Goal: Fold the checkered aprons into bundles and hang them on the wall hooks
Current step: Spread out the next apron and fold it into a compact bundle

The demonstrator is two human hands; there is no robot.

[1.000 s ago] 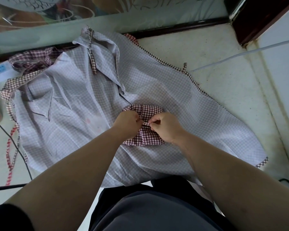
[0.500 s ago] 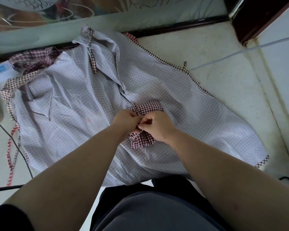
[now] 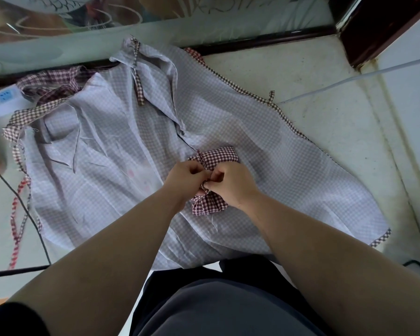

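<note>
Two hands are seen close together at the centre of the frame, above a pale checkered apron (image 3: 264, 146) that is spread almost flat across a light floor (image 3: 325, 122). A darker red-checked piece (image 3: 220, 156) lying on the apron is pinched at its gathered middle. The left hand (image 3: 187, 178) is curled, with its fingertips closed on the bunched cloth. The right hand (image 3: 232, 185) is likewise curled, thumb and forefinger nipping the same gather from the other side. Whether the piece is a pocket or a bunched strap cannot be told.

A narrow strap (image 3: 138, 76) is laid over a folded-back corner towards the top of the frame, and a red-checked tie (image 3: 17, 226) trails off the left edge beside a black cable (image 3: 34, 221). A power strip (image 3: 0, 98) is seen at the upper left and a white cable (image 3: 349, 80) at the upper right. No wall hooks are in view.

The step in hand is judged to be an early one: the small piece is being gathered or tied while the main cloth is not yet folded. The next move is likely to call for the gather to be secured, then for the wide panels to be drawn inwards into a bundle, with the loose tie kept free of the cable.
</note>
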